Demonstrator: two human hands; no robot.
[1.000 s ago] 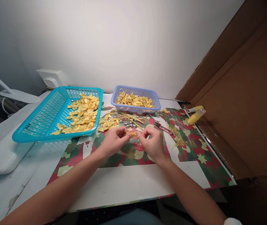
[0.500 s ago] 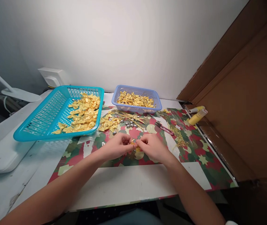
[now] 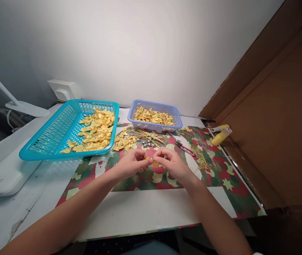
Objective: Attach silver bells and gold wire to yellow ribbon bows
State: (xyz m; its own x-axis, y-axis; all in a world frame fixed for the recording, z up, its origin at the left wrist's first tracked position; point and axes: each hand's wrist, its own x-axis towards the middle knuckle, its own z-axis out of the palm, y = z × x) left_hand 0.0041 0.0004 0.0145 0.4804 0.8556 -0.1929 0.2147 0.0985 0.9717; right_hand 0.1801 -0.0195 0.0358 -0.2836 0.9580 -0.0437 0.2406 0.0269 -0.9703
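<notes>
"Where's the yellow piece (image 3: 155, 164)?"
"Between your left hand (image 3: 132, 163) and right hand (image 3: 172, 165), both pinching it, fingertips nearly together, inward from the front edge of the counter (image 3: 140, 212)."
"Beyond?"
"A purple basket (image 3: 155, 126) by the back edge, near the white wall (image 3: 140, 49)."

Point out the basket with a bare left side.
The turquoise basket: its yellow bows bunch toward the right. The smaller periwinkle basket, farther right, has bows spread across most of it.
</notes>
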